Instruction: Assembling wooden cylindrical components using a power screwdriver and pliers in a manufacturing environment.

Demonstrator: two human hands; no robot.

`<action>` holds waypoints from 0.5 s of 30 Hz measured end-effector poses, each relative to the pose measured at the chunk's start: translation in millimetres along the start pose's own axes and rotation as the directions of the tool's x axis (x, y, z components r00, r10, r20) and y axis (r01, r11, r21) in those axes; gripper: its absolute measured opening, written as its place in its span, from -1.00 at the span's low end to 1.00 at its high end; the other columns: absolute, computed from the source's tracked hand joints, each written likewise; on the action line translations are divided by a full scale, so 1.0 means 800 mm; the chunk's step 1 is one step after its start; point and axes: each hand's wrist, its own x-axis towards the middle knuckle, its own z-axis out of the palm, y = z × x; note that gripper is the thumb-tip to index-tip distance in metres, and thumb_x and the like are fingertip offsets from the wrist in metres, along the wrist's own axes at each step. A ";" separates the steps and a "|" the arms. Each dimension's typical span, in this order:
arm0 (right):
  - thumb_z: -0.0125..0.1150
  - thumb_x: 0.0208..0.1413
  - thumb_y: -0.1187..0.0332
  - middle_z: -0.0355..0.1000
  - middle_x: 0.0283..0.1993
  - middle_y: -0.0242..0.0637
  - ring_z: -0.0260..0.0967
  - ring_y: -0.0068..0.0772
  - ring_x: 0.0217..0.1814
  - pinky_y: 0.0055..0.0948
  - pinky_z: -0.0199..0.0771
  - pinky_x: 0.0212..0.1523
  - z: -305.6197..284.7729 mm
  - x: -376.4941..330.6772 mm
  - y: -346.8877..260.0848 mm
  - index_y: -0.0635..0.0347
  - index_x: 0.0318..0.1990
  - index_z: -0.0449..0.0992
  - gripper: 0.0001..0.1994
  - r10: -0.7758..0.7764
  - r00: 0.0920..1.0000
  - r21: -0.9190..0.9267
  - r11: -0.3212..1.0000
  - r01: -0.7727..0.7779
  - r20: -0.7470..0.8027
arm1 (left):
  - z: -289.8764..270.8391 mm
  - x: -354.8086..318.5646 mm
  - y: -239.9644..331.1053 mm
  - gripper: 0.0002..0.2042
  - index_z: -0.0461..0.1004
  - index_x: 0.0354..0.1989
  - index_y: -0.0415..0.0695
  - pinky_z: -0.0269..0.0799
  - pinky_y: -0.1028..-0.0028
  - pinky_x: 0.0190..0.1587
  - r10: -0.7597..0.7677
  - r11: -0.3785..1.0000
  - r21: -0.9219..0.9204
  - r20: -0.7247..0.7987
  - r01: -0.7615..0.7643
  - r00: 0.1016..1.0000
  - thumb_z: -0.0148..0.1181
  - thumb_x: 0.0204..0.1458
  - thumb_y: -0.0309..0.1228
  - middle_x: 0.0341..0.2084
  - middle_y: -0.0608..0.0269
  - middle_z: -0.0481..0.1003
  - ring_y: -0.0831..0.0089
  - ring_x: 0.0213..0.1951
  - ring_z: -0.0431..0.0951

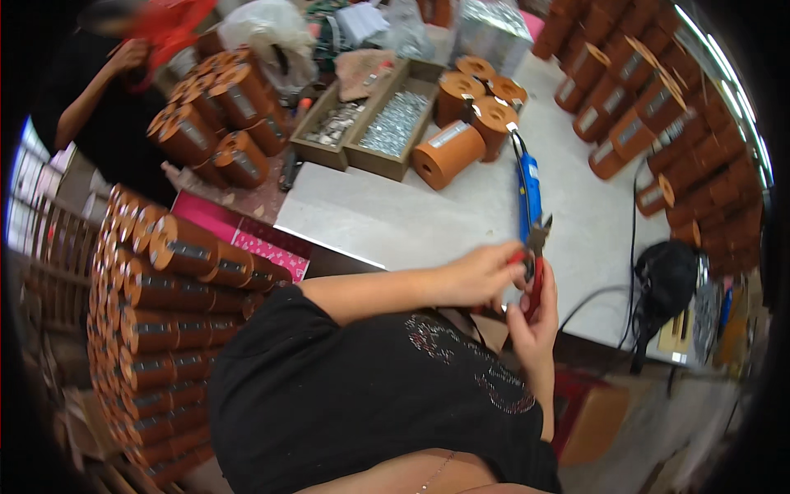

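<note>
Red-handled cutting pliers (537, 239) point away from me over the table's front edge, their metal jaws up. My right hand (539, 325) is closed round one red handle. At the other handle, my left hand (485, 273) is closed with its fingers pinched. Something small and pale shows between the hands, too little of it to name. Just beyond the jaws lies a blue electric screwdriver (528, 193) with a cord at its far end. Orange-brown cylinders with centre holes stand past it, and one cylinder (448, 155) lies on its side.
Two open trays of small metal parts (401, 156) sit at the back of the white table (354, 210). Stacked cylinders (169, 329) rise at left, more (634, 107) at right. A black bundle (665, 276) with cables lies at the right edge. Another person (107, 107) stands far left.
</note>
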 end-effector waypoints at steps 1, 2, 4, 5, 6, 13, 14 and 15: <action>-0.06 -0.05 0.70 0.01 0.28 -0.19 0.09 -0.42 0.25 -0.59 0.17 0.07 0.004 0.007 0.001 0.34 0.29 -0.06 -0.32 -0.041 0.999 0.012 0.999 0.041 0.013 | -0.015 -0.003 -0.003 -0.74 0.21 -0.01 -0.22 0.35 0.61 -0.65 0.039 0.999 0.011 -0.006 -0.039 0.999 -0.10 0.17 -0.39 -0.49 0.24 0.42 0.58 -0.64 0.45; -0.06 -0.03 0.68 0.03 0.24 -0.20 0.09 -0.42 0.24 -0.60 0.22 0.01 0.007 0.013 0.002 0.35 0.28 -0.02 -0.36 -0.088 0.996 0.024 0.996 0.087 0.032 | -0.028 -0.008 -0.005 -0.76 0.25 -0.04 -0.21 0.32 0.59 -0.70 0.083 0.996 0.022 -0.019 -0.083 0.996 -0.09 0.15 -0.40 -0.54 0.25 0.40 0.57 -0.65 0.45; -0.04 -0.03 0.67 0.09 0.15 -0.24 0.14 -0.49 0.13 -0.61 0.18 0.02 0.027 0.019 -0.011 0.34 0.27 0.02 -0.38 -0.060 0.998 0.073 0.996 0.059 0.009 | -0.047 -0.017 0.000 -0.76 0.26 -0.04 -0.21 0.26 0.63 -0.68 0.094 0.996 0.004 0.011 -0.094 0.996 -0.07 0.14 -0.41 -0.52 0.28 0.38 0.64 -0.66 0.38; -0.01 -0.05 0.66 0.13 0.02 -0.29 0.14 -0.58 -0.04 -0.64 0.20 -0.04 0.038 0.023 -0.013 0.32 0.26 0.04 -0.37 -0.028 1.000 0.076 0.997 0.028 -0.010 | -0.053 -0.021 0.002 -0.75 0.28 -0.04 -0.25 0.31 0.63 -0.51 0.098 0.995 -0.011 -0.014 -0.098 0.995 -0.06 0.15 -0.42 -0.47 0.31 0.38 0.68 -0.53 0.37; 0.04 -0.08 0.65 0.14 -0.07 -0.33 0.11 -0.60 -0.17 -0.66 0.23 -0.15 0.043 0.027 -0.011 0.30 0.26 0.05 -0.34 -0.034 0.999 0.032 0.999 0.033 0.023 | -0.058 -0.024 0.003 -0.75 0.28 -0.04 -0.25 0.31 0.63 -0.51 0.096 0.995 -0.013 0.009 -0.096 0.995 -0.06 0.15 -0.42 -0.47 0.31 0.38 0.68 -0.53 0.37; 0.09 -0.13 0.62 0.20 -0.02 -0.20 0.23 -0.44 -0.09 -0.55 0.33 -0.19 0.069 0.031 -0.020 0.27 0.24 0.11 -0.33 -0.100 0.984 -0.118 0.986 0.118 0.150 | -0.093 -0.055 0.009 -0.75 0.36 -0.06 -0.31 0.29 0.63 -0.21 0.243 0.942 -0.216 -0.096 -0.258 0.965 0.01 0.15 -0.43 -0.31 0.34 0.44 0.70 -0.27 0.36; 0.09 -0.14 0.61 0.20 0.02 -0.15 0.25 -0.38 -0.02 -0.50 0.35 -0.15 0.070 0.032 -0.020 0.27 0.23 0.13 -0.34 -0.187 0.971 -0.202 0.956 0.215 0.146 | -0.103 -0.059 0.015 -0.76 0.38 -0.07 -0.31 0.31 0.63 -0.22 0.288 0.936 -0.171 -0.120 -0.306 0.950 0.02 0.15 -0.43 -0.32 0.34 0.45 0.70 -0.29 0.37; 0.10 -0.16 0.61 0.18 0.09 -0.09 0.23 -0.27 0.08 -0.42 0.36 -0.08 0.067 0.031 -0.022 0.28 0.21 0.16 -0.35 -0.144 0.980 -0.281 0.943 0.177 0.135 | -0.114 -0.063 0.020 -0.76 0.39 -0.08 -0.31 0.32 0.63 -0.24 0.335 0.928 -0.122 -0.147 -0.353 0.931 0.03 0.14 -0.43 -0.32 0.35 0.46 0.71 -0.31 0.38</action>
